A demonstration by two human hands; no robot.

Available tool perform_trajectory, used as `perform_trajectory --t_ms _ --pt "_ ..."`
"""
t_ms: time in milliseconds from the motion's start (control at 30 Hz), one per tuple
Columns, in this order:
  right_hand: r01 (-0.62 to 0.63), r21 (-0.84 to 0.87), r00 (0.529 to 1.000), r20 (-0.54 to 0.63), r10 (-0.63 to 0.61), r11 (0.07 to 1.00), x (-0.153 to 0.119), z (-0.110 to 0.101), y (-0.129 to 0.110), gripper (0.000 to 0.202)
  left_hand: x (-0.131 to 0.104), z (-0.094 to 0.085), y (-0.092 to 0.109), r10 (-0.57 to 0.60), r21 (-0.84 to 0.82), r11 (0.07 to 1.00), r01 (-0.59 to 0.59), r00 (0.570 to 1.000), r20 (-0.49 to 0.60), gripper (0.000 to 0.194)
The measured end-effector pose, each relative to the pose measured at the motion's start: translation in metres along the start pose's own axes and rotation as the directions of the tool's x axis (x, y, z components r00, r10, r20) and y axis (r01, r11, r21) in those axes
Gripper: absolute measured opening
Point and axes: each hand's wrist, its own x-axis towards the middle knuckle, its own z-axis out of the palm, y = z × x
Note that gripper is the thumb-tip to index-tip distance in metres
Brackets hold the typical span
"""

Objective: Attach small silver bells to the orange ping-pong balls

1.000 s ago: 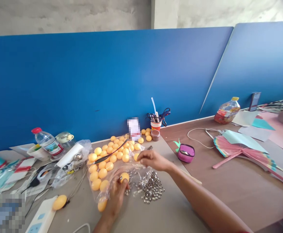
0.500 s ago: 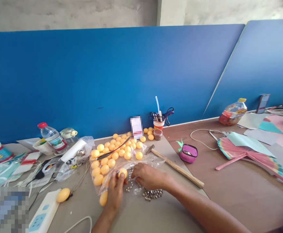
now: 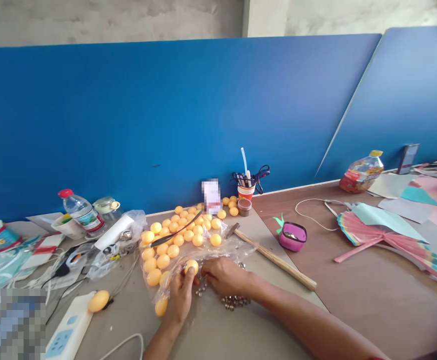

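Observation:
An orange ping-pong ball [image 3: 192, 267] sits between the thumb and fingers of my left hand [image 3: 181, 292], which is closed around it. Just to its right, my right hand [image 3: 226, 276] is closed with curled fingertips close to the ball; whatever they hold is hidden. Small shiny metal pieces [image 3: 234, 301] lie heaped under and beside the right hand, and a few more [image 3: 201, 290] are scattered between the hands. Behind the left hand, many orange balls [image 3: 173, 251] lie on and in a clear plastic bag [image 3: 151, 295], with a dark strap [image 3: 173, 234] across them.
A hammer [image 3: 274, 260] with a wooden handle lies to the right, near a purple pouch [image 3: 292, 237]. A white power strip [image 3: 68, 325] and another orange ball [image 3: 99, 301] are at left. Farther right rests a pink fan [image 3: 383, 235]. A blue partition [image 3: 166, 120] closes off the back.
My right hand has moved slightly left, bringing its fingertips closer to the ball. My left hand still holds the ball, and the view has shifted a little.

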Motion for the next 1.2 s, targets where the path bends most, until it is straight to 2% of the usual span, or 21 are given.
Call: perform_trajectory --t_ms 33,67,100,133,167,200,233,267,367,467,667,867,1033,1200 --pt "0.007 0.042 1.000 0.014 -0.007 0.999 -0.001 -0.006 -0.003 0.023 0.000 0.000 0.001 -0.006 -0.005 1.000 0.006 1.000 -0.014 0.037" --pt "0.018 0.104 0.996 0.082 -0.026 0.994 -0.003 -0.012 -0.006 0.020 -0.001 0.000 0.003 -0.013 -0.006 1.000 0.012 1.000 -0.021 0.037" --pt "0.018 0.164 0.979 0.197 -0.050 0.986 -0.006 -0.017 -0.009 0.015 -0.001 0.000 0.004 -0.019 -0.003 1.000 0.019 1.000 -0.021 0.037" --pt "0.011 0.206 0.934 0.346 -0.083 0.978 -0.008 -0.021 -0.012 0.013 -0.002 0.000 0.006 -0.025 0.004 1.000 0.025 1.000 -0.017 0.038" --pt "0.005 0.218 0.867 0.486 -0.113 0.976 -0.011 -0.025 -0.015 0.011 -0.002 0.000 0.007 -0.028 0.015 0.999 0.029 1.000 -0.008 0.039" --pt "0.011 0.190 0.804 0.582 -0.121 0.982 -0.014 -0.026 -0.018 0.010 -0.002 0.000 0.008 -0.028 0.027 0.999 0.028 1.000 0.002 0.040" --pt "0.025 0.121 0.773 0.627 -0.096 0.992 -0.016 -0.027 -0.021 0.009 -0.002 0.001 0.008 -0.023 0.033 0.999 0.023 1.000 0.007 0.041" --pt "0.040 0.016 0.776 0.630 -0.041 0.999 -0.018 -0.027 -0.023 0.009 -0.002 0.001 0.008 -0.015 0.034 0.999 0.014 1.000 0.004 0.042" --pt "0.033 -0.364 0.860 0.484 0.159 0.931 -0.021 -0.024 -0.028 0.015 0.000 0.001 0.005 -0.010 0.023 1.000 0.010 1.000 0.008 0.041" --pt "0.037 -0.547 0.901 0.380 0.209 0.836 -0.021 -0.024 -0.028 0.017 0.002 0.001 -0.002 -0.029 0.000 1.000 0.029 0.999 0.037 0.037" --pt "0.026 -0.590 0.945 0.277 0.172 0.807 -0.020 -0.021 -0.031 0.022 0.002 0.003 -0.011 0.010 -0.060 0.998 -0.007 0.999 0.052 0.034" --pt "-0.016 -0.614 0.965 0.196 0.173 0.789 -0.016 -0.011 -0.034 0.023 0.001 0.008 -0.011 0.061 -0.091 0.994 -0.063 0.998 -0.024 0.044" --pt "0.008 -0.578 0.943 0.275 0.185 0.816 -0.015 -0.016 -0.025 0.019 0.001 0.007 -0.011 0.061 -0.094 0.994 -0.056 0.997 0.048 0.043" --pt "0.033 -0.562 0.949 0.278 0.151 0.827 -0.018 -0.020 -0.022 0.020 -0.001 0.007 -0.015 0.036 -0.131 0.991 -0.021 0.993 0.109 0.040"
